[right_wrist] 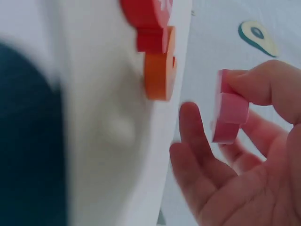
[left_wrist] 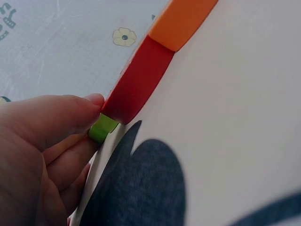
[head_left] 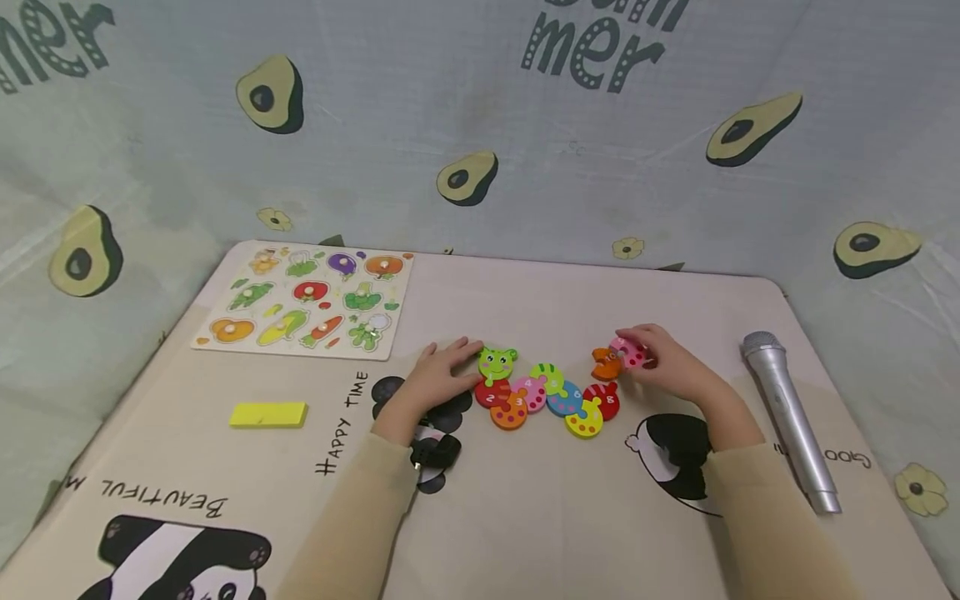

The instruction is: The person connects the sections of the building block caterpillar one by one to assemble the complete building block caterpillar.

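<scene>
A wooden caterpillar puzzle of bright numbered pieces lies on the table, led by a green head [head_left: 497, 363] with a face. My left hand [head_left: 442, 375] is at its left end; thumb and index finger pinch the head's edge, the thumb also beside the red "2" piece [left_wrist: 138, 80]. My right hand [head_left: 666, 360] pinches a pink spotted piece [right_wrist: 229, 108] between thumb and index finger, its other fingers spread. Just left of that lies an orange piece [head_left: 606, 364], near the red "8" piece [head_left: 602, 401] at the chain's right end.
A vegetable puzzle board [head_left: 303, 302] lies at the back left. In front of it is a yellow block [head_left: 268, 415]. A silver microphone [head_left: 795, 425] lies along the right side. Behind the printed table [head_left: 525, 517] hangs an avocado-patterned cloth [head_left: 375, 125].
</scene>
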The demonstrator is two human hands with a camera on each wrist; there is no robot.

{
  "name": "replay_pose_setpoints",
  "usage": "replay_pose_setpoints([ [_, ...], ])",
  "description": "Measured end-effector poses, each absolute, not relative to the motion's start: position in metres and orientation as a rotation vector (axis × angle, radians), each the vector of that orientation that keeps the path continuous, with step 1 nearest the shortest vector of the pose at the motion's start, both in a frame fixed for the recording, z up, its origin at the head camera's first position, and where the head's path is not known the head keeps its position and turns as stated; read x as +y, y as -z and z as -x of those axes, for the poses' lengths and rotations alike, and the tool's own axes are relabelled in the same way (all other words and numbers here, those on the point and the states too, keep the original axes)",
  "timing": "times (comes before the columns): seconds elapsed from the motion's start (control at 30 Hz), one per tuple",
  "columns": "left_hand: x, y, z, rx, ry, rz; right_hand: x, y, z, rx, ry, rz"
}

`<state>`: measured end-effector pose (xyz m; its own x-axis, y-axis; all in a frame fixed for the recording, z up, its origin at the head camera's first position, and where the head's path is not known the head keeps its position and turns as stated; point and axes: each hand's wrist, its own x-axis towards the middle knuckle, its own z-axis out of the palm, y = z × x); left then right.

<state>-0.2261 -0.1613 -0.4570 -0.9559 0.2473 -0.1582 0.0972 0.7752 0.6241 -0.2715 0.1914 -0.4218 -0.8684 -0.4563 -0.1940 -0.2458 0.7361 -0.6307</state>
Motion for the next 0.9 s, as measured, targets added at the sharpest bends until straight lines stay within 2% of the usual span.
replay_pose_setpoints([
  [0.3, -0.162, 0.456, 0.227, 2.735, -0.934, -0.289, 0.207, 0.435, 0.242, 2.558, 0.880, 0.568],
  [0.9, -0.161, 0.456, 0.227, 2.734, -0.936, -0.286, 0.188, 0.439, 0.254, 2.495, 0.872, 0.592],
])
